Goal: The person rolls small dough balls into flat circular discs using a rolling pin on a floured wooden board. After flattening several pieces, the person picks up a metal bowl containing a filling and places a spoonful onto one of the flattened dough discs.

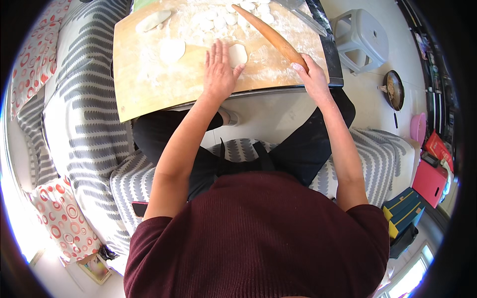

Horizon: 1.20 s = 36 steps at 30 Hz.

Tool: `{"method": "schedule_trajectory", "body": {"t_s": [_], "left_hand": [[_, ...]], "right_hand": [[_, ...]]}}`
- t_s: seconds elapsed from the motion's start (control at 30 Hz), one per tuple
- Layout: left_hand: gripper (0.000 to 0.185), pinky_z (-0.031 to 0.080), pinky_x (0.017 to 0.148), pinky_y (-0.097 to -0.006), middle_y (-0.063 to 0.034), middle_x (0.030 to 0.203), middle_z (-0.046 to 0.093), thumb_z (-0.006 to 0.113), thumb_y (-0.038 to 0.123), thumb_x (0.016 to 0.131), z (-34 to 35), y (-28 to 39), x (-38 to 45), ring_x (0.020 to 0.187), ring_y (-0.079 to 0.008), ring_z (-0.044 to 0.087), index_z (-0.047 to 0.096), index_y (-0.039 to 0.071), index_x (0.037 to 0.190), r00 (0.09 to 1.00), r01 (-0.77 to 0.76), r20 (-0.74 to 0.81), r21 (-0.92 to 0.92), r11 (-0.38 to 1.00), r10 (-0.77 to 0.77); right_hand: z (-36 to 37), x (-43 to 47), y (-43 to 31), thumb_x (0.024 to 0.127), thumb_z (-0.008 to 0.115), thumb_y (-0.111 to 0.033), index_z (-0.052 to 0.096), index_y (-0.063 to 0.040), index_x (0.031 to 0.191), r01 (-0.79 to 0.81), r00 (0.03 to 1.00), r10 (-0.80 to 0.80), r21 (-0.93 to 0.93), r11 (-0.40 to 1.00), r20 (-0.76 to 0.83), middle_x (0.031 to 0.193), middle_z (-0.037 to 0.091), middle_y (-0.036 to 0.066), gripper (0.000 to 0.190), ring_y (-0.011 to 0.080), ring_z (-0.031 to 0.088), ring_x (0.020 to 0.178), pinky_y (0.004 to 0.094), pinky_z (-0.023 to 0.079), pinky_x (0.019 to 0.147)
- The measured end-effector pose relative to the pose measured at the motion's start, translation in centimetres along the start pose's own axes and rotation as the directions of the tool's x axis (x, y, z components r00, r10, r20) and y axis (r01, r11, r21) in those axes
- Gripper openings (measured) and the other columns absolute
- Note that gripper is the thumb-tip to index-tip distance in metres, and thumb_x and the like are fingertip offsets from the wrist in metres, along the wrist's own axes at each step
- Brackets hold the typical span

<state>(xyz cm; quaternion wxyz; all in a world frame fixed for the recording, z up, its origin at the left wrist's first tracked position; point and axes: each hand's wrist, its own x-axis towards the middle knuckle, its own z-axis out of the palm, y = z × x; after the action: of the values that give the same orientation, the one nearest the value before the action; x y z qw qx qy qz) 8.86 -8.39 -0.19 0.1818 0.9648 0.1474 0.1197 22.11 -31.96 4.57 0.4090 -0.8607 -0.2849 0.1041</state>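
On a floured wooden board (149, 89), my left hand (220, 69) lies flat, palm down, with its fingers pointing away from me. Close to its right side is a thin round of dough (237, 55). My right hand (313, 78) grips the near end of a tapered wooden rolling pin (274, 35), which slants up and left over the board. Another flat dough round (173, 50) is left of my left hand. An oblong lump of dough (153, 21) lies at the far left. Several small dough pieces (220, 21) sit in loose flour at the far middle.
A clear flat-bladed item (309, 22) lies at the board's far right. The board rests on a dark table (337, 74). A grey plastic stool (363, 39) and a frying pan (394, 91) stand on the floor to the right. A striped covered sofa (89, 111) runs along the left.
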Motion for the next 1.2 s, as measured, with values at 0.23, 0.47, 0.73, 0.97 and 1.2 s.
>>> {"method": "schedule_trajectory", "body": {"t_s": [0.23,0.47,0.73,0.97,1.2], "left_hand": [[0.089,0.005,0.120,-0.0443,-0.0227,0.157,0.012,0.035,0.062,0.093,-0.5,3.8,-6.3,0.148,-0.0337,0.008,0.016,-0.005,0.150,0.979,-0.093,0.195,0.149,0.985,0.063],[0.084,0.006,0.120,-0.0444,-0.0253,0.155,0.017,0.042,0.055,0.095,0.9,8.1,-0.2,0.147,-0.0335,0.013,0.021,-0.007,0.147,0.989,-0.126,0.066,-0.053,0.991,0.129],[0.079,0.008,0.119,-0.0452,-0.0225,0.156,0.021,0.046,0.051,0.094,1.4,3.9,0.9,0.145,-0.0361,0.018,0.025,-0.003,0.148,0.966,-0.237,0.092,-0.063,0.969,0.242],[0.082,0.010,0.118,-0.0472,-0.0224,0.154,0.023,0.039,0.058,0.094,-1.8,-0.2,-1.6,0.143,-0.0380,0.022,0.023,-0.002,0.149,0.983,-0.167,-0.090,-0.083,0.982,0.160],[0.081,0.012,0.118,-0.0481,-0.0239,0.152,0.028,0.040,0.057,0.094,-0.7,-3.1,5.2,0.142,-0.0377,0.024,0.026,-0.004,0.147,0.999,-0.029,-0.038,-0.013,1.000,0.028]], "right_hand": [[-0.5,-1.4,1.6,0.094,0.061,-0.024,0.054,-0.001,0.120,-0.062,0.998,0.061,0.009,0.998,0.015,0.095,0.061,0.015,0.035,0.0237,0.057,0.085,0.0326,0.047,0.079],[-0.4,-1.2,0.9,0.092,0.062,-0.024,0.054,-0.002,0.121,-0.021,1.000,0.021,0.023,0.999,-0.003,0.104,0.064,0.019,0.037,0.0330,0.063,0.094,0.0369,0.049,0.081],[-0.9,-0.4,1.7,0.088,0.065,-0.016,0.053,-0.003,0.122,0.020,0.999,-0.027,-0.180,0.983,-0.036,0.110,0.063,0.017,0.038,0.0349,0.060,0.100,0.0410,0.048,0.086],[-1.0,0.7,0.3,0.081,0.066,-0.011,0.053,-0.007,0.123,0.358,0.924,-0.234,-0.466,0.809,0.304,0.118,0.057,0.011,0.044,0.0295,0.053,0.113,0.0395,0.039,0.098],[1.4,7.3,0.4,0.090,0.061,-0.022,0.051,-0.005,0.129,0.443,0.894,-0.322,-0.508,0.739,0.311,0.110,0.055,0.015,0.044,0.0347,0.054,0.102,0.0419,0.044,0.091]]}}
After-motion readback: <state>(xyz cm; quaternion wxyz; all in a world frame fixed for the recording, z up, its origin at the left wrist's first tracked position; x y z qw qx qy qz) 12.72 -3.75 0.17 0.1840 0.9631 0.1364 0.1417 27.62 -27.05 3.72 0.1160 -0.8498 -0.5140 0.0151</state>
